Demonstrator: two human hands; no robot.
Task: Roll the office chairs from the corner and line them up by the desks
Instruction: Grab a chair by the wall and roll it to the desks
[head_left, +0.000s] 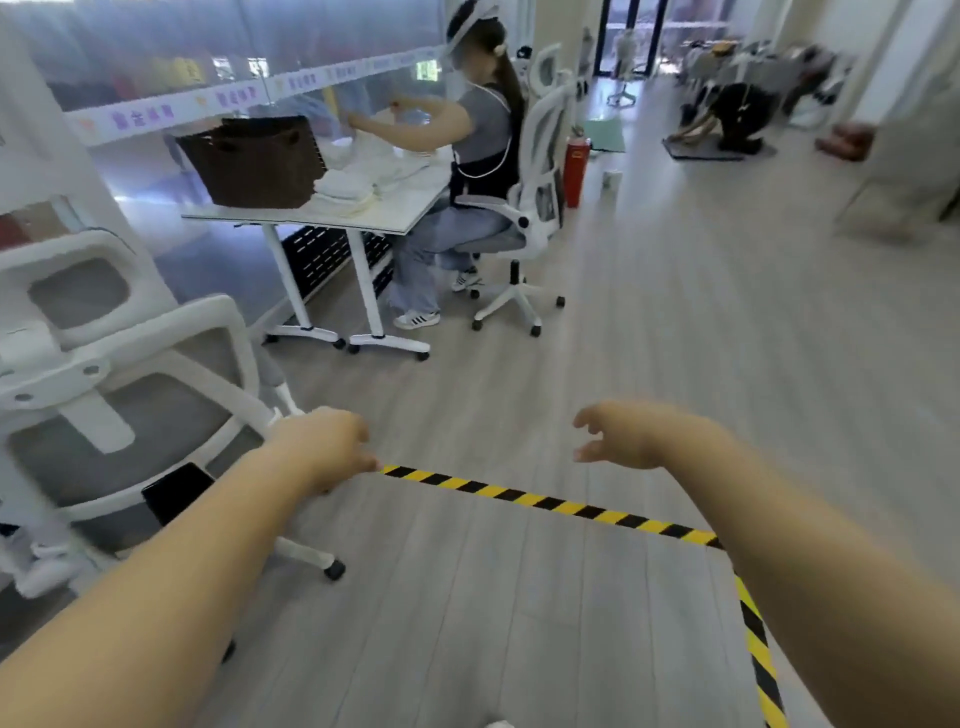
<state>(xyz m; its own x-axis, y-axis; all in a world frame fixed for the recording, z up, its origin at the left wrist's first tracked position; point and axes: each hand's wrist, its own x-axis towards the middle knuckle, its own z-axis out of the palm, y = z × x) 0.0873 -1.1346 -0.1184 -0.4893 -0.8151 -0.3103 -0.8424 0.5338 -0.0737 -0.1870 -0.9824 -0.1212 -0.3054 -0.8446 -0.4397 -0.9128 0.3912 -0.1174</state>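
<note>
White chair (130, 395) frame gripped by left hand (324, 447); right hand (623, 436) outstretched, fingers (584, 418) loosely curled, empty.

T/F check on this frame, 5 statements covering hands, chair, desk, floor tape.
1. The left hand grips the frame of the empty white office chair. True.
2. The right hand holds a second chair. False: it holds nothing, its fingers loosely spread above the floor.
3. A seated person works at the white desk. True.
4. The brown basket stands on the floor beside the desk. False: it stands on the desk top.
5. Yellow-black tape runs across the floor in front of the hands. True.
</note>
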